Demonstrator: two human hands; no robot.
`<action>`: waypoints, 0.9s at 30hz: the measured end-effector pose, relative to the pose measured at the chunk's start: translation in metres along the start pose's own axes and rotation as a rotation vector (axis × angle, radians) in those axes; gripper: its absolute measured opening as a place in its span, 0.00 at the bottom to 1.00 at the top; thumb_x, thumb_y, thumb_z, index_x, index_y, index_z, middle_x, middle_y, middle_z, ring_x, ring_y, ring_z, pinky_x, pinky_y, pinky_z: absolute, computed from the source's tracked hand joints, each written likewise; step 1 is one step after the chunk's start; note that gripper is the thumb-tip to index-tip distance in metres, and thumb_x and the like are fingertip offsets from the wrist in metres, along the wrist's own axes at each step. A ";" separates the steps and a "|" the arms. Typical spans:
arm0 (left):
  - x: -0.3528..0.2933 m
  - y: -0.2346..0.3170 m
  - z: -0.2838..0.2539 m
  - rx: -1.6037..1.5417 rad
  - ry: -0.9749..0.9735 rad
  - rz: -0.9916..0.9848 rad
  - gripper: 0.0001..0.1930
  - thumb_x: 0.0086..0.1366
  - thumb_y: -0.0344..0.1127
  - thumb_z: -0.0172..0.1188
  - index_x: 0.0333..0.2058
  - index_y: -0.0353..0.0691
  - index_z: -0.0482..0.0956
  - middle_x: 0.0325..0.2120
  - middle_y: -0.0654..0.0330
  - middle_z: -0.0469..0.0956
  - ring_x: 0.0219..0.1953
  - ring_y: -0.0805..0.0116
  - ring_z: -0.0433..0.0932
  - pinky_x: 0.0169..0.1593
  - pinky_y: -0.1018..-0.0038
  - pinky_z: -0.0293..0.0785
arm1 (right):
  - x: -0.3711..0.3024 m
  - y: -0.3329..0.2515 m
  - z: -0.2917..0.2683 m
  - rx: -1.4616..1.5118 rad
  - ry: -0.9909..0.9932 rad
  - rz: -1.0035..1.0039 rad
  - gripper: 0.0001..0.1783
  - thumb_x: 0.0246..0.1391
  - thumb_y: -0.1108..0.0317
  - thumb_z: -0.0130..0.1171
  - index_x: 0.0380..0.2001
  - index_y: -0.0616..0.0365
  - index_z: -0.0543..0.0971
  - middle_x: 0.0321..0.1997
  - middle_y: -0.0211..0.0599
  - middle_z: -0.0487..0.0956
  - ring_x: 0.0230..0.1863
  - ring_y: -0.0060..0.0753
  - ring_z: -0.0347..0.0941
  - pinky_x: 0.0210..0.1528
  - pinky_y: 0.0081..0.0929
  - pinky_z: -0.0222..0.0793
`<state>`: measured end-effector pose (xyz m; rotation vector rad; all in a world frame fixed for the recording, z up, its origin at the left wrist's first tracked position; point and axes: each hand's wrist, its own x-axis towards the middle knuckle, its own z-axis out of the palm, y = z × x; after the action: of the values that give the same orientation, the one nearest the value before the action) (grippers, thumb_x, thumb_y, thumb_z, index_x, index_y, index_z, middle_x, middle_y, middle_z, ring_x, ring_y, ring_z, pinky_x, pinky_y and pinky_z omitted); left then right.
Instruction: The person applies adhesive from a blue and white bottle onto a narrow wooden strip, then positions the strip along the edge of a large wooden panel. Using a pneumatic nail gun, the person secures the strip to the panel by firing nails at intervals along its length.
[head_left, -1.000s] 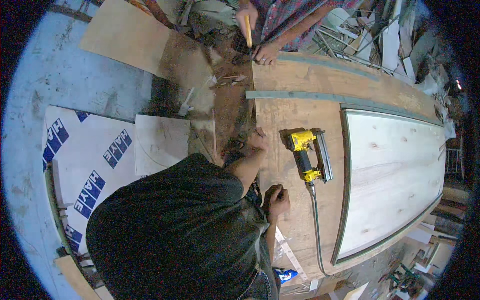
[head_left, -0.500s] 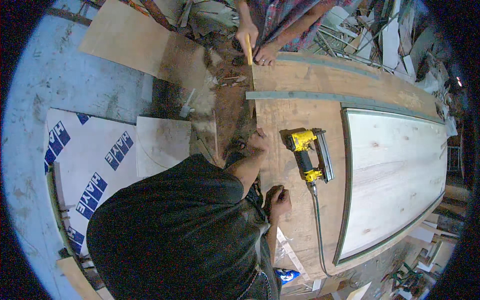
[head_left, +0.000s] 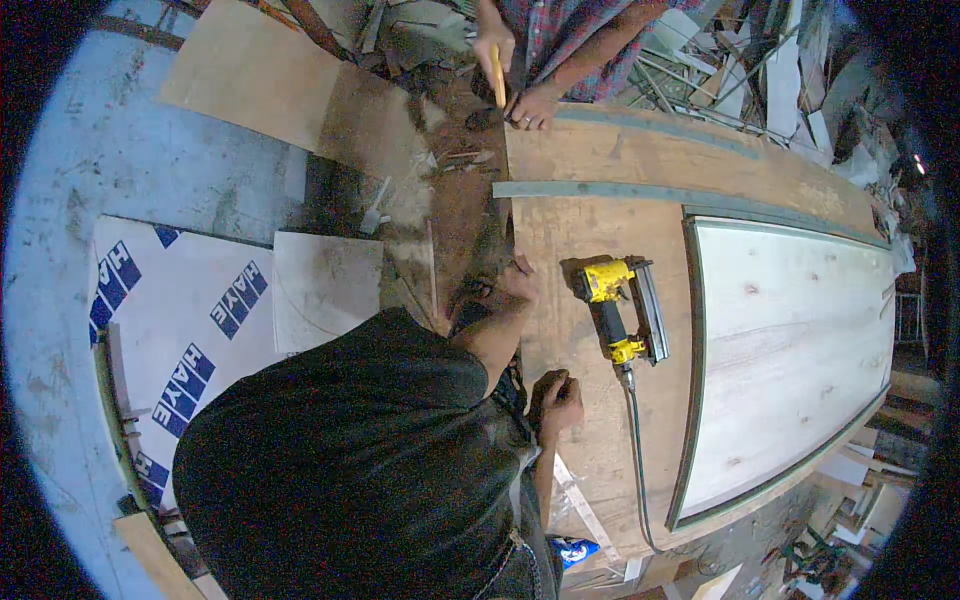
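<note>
Both my hands are at the near left edge of a wooden work table [head_left: 650, 440], with my dark-sleeved arms reaching to it. My left hand [head_left: 516, 282] is curled closed at the table edge; what it may hold is hidden. My right hand [head_left: 562, 402] rests lower down on the wood, its fingers bent in, and I cannot make out anything inside them. Nearest to both lies a yellow and black pneumatic stapler [head_left: 608, 300], on its side, untouched. A dark air hose [head_left: 638, 450] runs from its end toward the table's lower edge.
A white panel with a dark frame [head_left: 790, 360] covers the table's right side. Grey-green strips [head_left: 600, 190] lie across it. At the far edge, another person's hand [head_left: 492, 55] holds a narrow yellow tool [head_left: 497, 78]. Scrap wood [head_left: 730, 70] is piled behind; boards [head_left: 325, 290] lie left.
The other person's yellow tool has lifted slightly away from the table's corner. My own hands and the stapler stay where they were.
</note>
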<state>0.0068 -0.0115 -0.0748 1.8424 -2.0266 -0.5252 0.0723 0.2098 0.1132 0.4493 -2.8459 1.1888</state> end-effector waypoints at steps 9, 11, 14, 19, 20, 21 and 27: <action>-0.014 0.068 -0.107 -0.115 -0.201 -0.134 0.27 0.64 0.54 0.32 0.43 0.38 0.72 0.27 0.41 0.76 0.31 0.40 0.76 0.36 0.50 0.73 | -0.001 -0.001 -0.005 -0.061 0.058 -0.004 0.18 0.55 0.59 0.51 0.16 0.58 0.71 0.15 0.47 0.70 0.14 0.47 0.66 0.17 0.36 0.59; -0.019 0.085 -0.131 -0.125 -0.288 -0.180 0.27 0.65 0.53 0.32 0.47 0.36 0.68 0.28 0.41 0.76 0.31 0.40 0.76 0.34 0.50 0.73 | -0.002 0.001 -0.005 -0.035 0.049 0.053 0.18 0.55 0.59 0.51 0.16 0.58 0.70 0.15 0.48 0.70 0.14 0.48 0.67 0.17 0.37 0.59; -0.015 0.069 -0.114 -0.175 -0.057 -0.011 0.33 0.64 0.55 0.33 0.25 0.33 0.80 0.20 0.40 0.75 0.22 0.40 0.75 0.28 0.52 0.71 | -0.001 -0.001 -0.004 -0.036 0.029 0.026 0.18 0.55 0.59 0.51 0.16 0.59 0.70 0.14 0.47 0.70 0.14 0.48 0.67 0.17 0.37 0.60; -0.019 0.076 -0.121 -0.188 -0.052 -0.105 0.27 0.64 0.54 0.34 0.35 0.36 0.73 0.24 0.40 0.76 0.26 0.39 0.75 0.33 0.51 0.72 | -0.001 -0.002 -0.004 -0.015 0.058 0.016 0.18 0.55 0.59 0.51 0.16 0.58 0.70 0.14 0.46 0.70 0.14 0.47 0.67 0.17 0.37 0.60; -0.019 0.076 -0.123 -0.240 -0.193 -0.166 0.27 0.64 0.54 0.36 0.48 0.38 0.67 0.29 0.39 0.76 0.31 0.37 0.75 0.37 0.49 0.72 | 0.000 -0.004 -0.005 -0.002 0.065 0.028 0.18 0.55 0.58 0.51 0.16 0.58 0.70 0.14 0.46 0.71 0.14 0.47 0.67 0.17 0.37 0.60; -0.018 0.077 -0.123 -0.240 -0.193 -0.165 0.27 0.64 0.54 0.36 0.48 0.38 0.67 0.29 0.39 0.76 0.31 0.37 0.75 0.37 0.49 0.72 | 0.000 -0.004 -0.005 -0.002 0.066 0.028 0.18 0.55 0.58 0.51 0.16 0.58 0.70 0.14 0.46 0.71 0.14 0.47 0.67 0.17 0.37 0.60; -0.014 0.061 -0.096 -0.120 -0.160 -0.128 0.26 0.64 0.55 0.35 0.47 0.38 0.67 0.24 0.41 0.76 0.29 0.39 0.75 0.35 0.49 0.72 | 0.001 -0.010 -0.009 -0.064 0.042 0.010 0.19 0.55 0.57 0.50 0.16 0.58 0.70 0.14 0.46 0.70 0.14 0.48 0.67 0.17 0.37 0.61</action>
<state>0.0023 0.0039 0.0389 1.9200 -1.9361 -0.8365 0.0732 0.2086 0.1268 0.4034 -2.8435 1.0918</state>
